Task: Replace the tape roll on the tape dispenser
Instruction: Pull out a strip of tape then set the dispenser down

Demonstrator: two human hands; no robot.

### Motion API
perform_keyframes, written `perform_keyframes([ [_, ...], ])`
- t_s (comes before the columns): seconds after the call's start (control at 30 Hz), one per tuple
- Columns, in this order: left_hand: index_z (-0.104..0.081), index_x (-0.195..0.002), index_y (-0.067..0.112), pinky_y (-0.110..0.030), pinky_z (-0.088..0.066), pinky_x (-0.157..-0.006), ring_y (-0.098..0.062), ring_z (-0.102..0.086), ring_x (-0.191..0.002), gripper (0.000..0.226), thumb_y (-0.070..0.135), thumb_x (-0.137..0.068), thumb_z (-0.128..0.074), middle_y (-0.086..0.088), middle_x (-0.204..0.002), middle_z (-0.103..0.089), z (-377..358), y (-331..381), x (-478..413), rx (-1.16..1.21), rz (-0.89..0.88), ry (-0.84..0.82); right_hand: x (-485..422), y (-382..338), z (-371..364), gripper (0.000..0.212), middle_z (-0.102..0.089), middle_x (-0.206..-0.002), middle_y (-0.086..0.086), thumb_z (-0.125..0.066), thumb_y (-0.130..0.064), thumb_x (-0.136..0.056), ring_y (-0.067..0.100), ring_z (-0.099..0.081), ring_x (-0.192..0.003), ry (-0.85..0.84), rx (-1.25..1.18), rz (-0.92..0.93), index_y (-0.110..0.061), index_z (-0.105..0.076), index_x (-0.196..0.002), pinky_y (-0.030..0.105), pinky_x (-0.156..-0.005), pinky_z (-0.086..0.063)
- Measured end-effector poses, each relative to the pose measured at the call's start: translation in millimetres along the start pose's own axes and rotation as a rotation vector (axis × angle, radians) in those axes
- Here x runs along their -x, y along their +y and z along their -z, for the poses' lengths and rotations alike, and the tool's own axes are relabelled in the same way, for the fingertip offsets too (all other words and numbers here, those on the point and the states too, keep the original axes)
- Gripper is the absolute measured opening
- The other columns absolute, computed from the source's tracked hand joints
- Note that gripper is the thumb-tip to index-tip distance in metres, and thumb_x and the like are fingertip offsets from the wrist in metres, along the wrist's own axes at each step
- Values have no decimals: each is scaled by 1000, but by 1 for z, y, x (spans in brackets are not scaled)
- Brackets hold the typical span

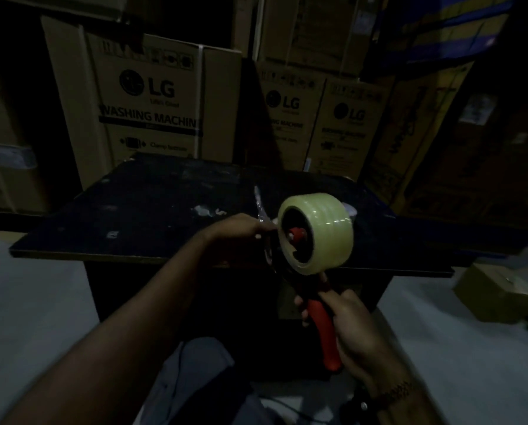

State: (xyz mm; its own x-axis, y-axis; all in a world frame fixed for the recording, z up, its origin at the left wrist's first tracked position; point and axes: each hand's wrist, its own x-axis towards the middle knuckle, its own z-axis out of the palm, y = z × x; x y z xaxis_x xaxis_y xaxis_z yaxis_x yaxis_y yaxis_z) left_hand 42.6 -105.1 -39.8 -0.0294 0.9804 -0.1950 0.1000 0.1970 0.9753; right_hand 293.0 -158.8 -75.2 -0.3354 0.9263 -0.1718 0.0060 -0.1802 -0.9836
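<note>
Red-handled tape dispenser [323,328], grip clamped in right hand [353,329] fingers [300,303], over dark worktop [133,216] near edge. Clear tape roll [327,234] on hub, just above those fingers. Left hand [236,233] fingers [260,234] pinched together on loose tape strip [259,200], touching dispenser's front. Cardboard boxes [152,102] well beyond.

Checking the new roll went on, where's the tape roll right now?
Head view, right of centre: the tape roll sits on the dispenser, above the right hand gripping its handle, with the left hand at its left edge, over the table.
</note>
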Motion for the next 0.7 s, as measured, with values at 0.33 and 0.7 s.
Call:
perform_keyframes([
  [0.33, -81, -74, 18, -11, -49, -54, 8, -67, -55, 23, 32, -93, -85, 14, -60, -75, -5, -10, -16, -401, -161, 63, 9, 44, 11, 48, -61, -65, 9, -43, -40, -109, 21, -52, -55, 122, -277, 18, 2, -65, -97, 31, -52, -47],
  [0.7, -87, -84, 10, -45, -65, -90, -24, -80, -85, 29, 38, -86, -90, -11, -88, -84, -17, -14, -61, -462, -165, 113, -8, 83, -5, 43, -65, -71, 9, -48, -30, -109, 19, -56, -61, 208, 8, 104, 2, -68, -90, 31, -62, -48],
])
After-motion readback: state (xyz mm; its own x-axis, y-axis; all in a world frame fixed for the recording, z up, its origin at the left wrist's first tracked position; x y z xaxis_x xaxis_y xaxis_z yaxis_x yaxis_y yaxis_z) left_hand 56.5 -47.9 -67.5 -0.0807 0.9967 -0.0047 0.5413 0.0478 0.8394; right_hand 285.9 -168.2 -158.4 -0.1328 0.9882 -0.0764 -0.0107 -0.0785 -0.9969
